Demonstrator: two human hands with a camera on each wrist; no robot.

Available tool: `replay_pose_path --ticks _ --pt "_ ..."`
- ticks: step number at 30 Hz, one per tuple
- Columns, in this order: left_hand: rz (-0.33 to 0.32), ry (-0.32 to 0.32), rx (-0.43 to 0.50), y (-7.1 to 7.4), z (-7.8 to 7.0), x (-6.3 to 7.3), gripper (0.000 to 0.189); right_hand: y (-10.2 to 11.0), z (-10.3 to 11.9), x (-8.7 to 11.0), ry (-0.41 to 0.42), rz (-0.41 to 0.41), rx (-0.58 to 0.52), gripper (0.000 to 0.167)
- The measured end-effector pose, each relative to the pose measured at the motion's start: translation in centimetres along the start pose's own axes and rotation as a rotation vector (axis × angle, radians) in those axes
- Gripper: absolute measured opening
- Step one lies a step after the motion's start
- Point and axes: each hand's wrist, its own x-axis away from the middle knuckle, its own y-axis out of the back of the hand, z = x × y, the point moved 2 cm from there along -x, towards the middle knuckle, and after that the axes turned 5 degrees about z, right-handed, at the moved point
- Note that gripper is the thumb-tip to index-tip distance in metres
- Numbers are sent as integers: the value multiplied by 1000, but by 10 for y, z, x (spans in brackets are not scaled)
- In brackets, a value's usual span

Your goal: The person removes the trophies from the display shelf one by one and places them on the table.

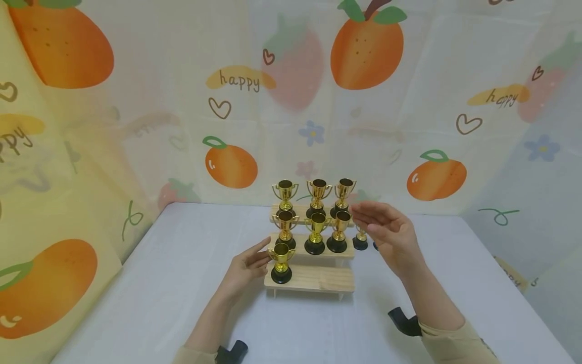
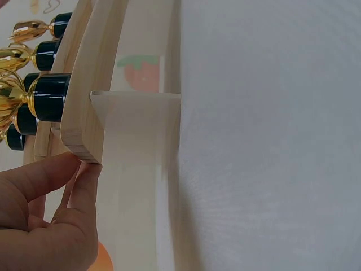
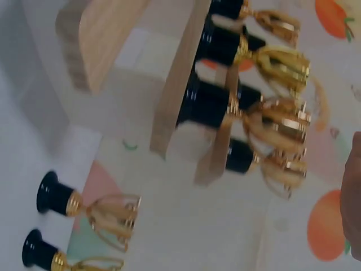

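**Loose trophies (image 1: 360,243) near my right hand (image 1: 386,233)**

My right hand is empty, fingers extended; the loose trophies stand upright on the worktop (image 1: 177,263) beyond it, right of the tiered stand (image 1: 326,251). My left hand (image 1: 247,264), farther off, pinches the lowest shelf (image 1: 323,279) at its left end.

Room rightward on lower step (image 1: 323,279), trophies (image 1: 317,225) behind

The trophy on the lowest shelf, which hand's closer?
Left. The left hand touches the end of the lowest shelf, beside the trophy; the right hand is farther, near upper trophies.
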Motion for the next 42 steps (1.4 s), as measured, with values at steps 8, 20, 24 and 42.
replay_pose_path --ticks 8,20,24,42 --pt "0 2 6 0 0 0 72 -29 -29 0 -137 41 64 39" --pt "19 3 23 1 1 1 70 -52 -68 5 -335 -30 291 46" --pt "14 4 23 1 0 0 70 -55 -76 4 -341 -36 335 51" --pt "12 -3 25 1 0 0 71 -55 -112 3 -438 -83 407 53"
